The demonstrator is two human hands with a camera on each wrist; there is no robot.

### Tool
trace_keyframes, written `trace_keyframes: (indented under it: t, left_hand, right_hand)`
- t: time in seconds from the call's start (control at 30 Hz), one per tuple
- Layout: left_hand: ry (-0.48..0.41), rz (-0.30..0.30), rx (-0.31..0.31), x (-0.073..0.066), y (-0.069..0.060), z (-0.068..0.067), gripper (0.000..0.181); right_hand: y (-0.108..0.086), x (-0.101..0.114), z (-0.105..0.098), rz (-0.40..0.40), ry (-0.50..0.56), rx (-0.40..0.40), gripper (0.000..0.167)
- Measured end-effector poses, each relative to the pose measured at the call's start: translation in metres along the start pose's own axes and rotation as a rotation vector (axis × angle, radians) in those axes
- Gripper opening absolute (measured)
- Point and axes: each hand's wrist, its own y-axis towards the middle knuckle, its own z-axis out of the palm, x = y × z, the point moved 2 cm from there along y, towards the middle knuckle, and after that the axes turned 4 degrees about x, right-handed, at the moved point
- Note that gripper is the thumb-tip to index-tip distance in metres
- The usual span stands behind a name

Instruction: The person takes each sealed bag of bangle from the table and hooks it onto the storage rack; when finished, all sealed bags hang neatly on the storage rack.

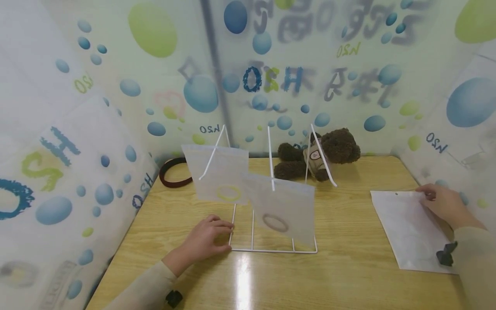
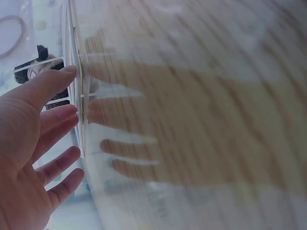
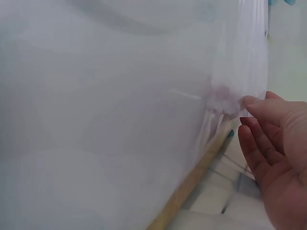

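A white wire rack (image 1: 273, 251) stands mid-table, its prongs slanting up. My left hand (image 1: 207, 237) touches the rack's left side with thumb and fingertips, fingers spread and fairly straight in the left wrist view. Two frosted plastic bags stand in the rack: one bag (image 1: 213, 168) shows a yellow ring, the nearer bag (image 1: 290, 200) a greyish ring. At the right, my right hand (image 1: 445, 204) pinches the top right corner of another frosted plastic bag (image 1: 407, 228). In the right wrist view, thumb and fingers grip this bag's edge (image 3: 240, 62); its contents cannot be made out.
Behind the rack a brown teddy bear (image 1: 341, 146) lies on its side against the patterned curtain (image 1: 329, 51). A dark brown ring-shaped band (image 1: 170, 184) lies at the table's back left. Curtains also enclose the wooden table (image 1: 348, 275) left and right.
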Motion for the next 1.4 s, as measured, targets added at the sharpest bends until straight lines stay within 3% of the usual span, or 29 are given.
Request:
trace_keyframes:
  t: [0.5,0.8,0.93,1.4]
  left_hand:
    - [0.004,-0.013,0.022,0.001,0.0,0.001,0.044]
    - [0.001,-0.014,0.024,0.0,0.0,0.001,0.042]
    - [-0.007,-0.021,0.026,0.0,0.0,0.0,0.042]
    - [0.0,-0.013,0.027,0.0,0.001,-0.001,0.043]
  right_hand:
    - [-0.01,0.006,-0.005,-0.057,0.054,-0.038,0.035]
    - [-0.018,0.01,-0.013,-0.177,0.079,-0.115,0.04]
    - [-0.023,0.011,-0.017,-0.193,0.08,-0.14,0.043]
    - [-0.051,0.046,-0.039,-0.25,0.147,-0.15,0.04]
